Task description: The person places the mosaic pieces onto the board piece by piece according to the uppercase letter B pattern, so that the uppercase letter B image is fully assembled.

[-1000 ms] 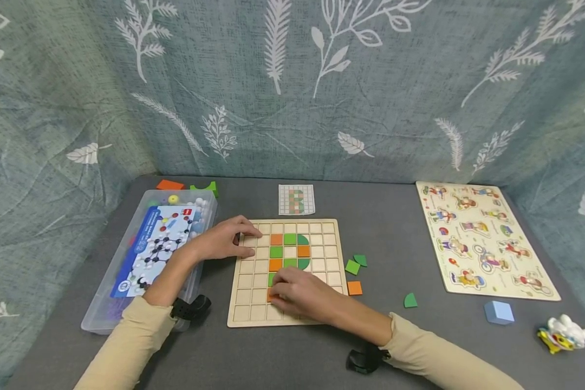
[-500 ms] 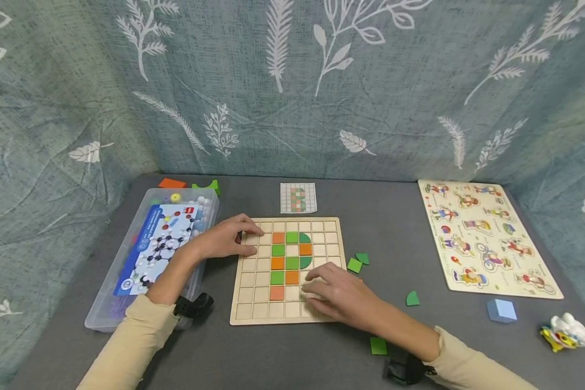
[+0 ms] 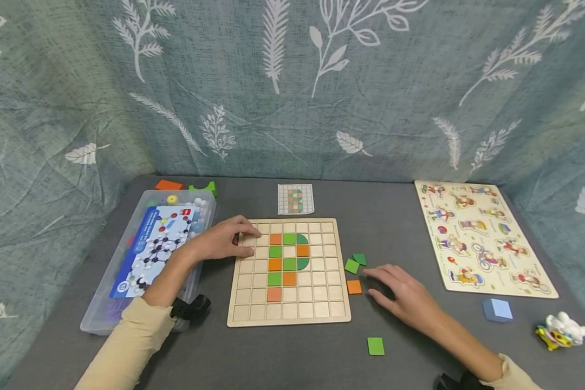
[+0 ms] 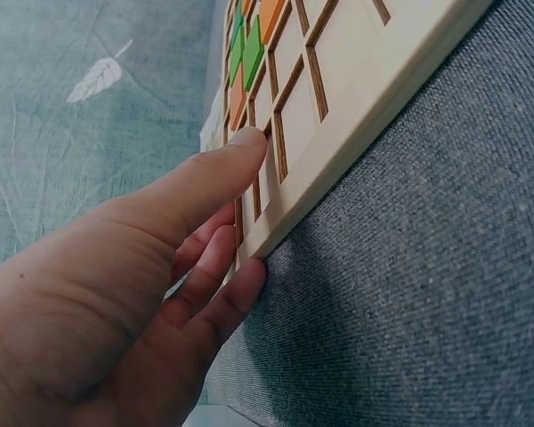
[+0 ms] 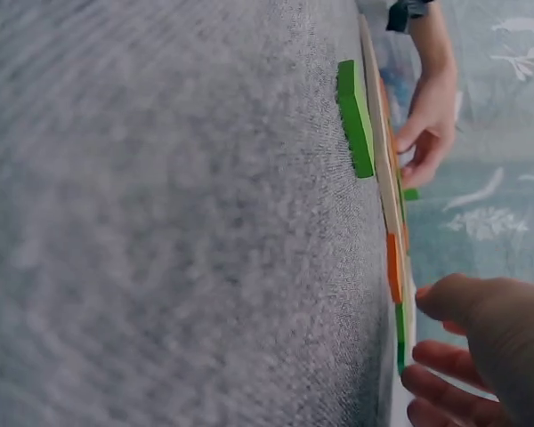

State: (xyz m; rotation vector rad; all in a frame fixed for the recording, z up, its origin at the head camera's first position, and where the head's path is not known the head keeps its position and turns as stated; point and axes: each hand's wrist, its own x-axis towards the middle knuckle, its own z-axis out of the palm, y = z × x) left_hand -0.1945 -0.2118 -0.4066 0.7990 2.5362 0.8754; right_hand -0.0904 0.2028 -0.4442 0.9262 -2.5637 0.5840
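Note:
The square wooden grid board [image 3: 317, 313] lies mid-table, with orange and green square tiles and two dark green quarter-circles forming a pattern in it. My left hand [image 3: 229, 238] holds the board's left edge; in the left wrist view its thumb [image 4: 249, 142] lies over the board and the fingers curl at the side. My right hand [image 3: 409, 298] hovers right of the board, fingers apart and nothing between them. Its fingertips are close to a loose orange tile [image 3: 354, 287], a green square tile [image 3: 351, 266] and a dark green quarter-circle [image 3: 359, 259].
Behind the board lies a printed pattern card [image 3: 296, 199]. A clear plastic box [image 3: 92, 314] stands left. Nearer me lies another green tile [image 3: 376, 346]. A wooden picture puzzle [image 3: 487, 238], a blue block [image 3: 498, 310] and a small toy figure [image 3: 562, 331] sit right.
My right hand has left the orange tile at the lower left of the pattern and moved right, off the board. That tile stays in its cell. My left hand keeps its place.

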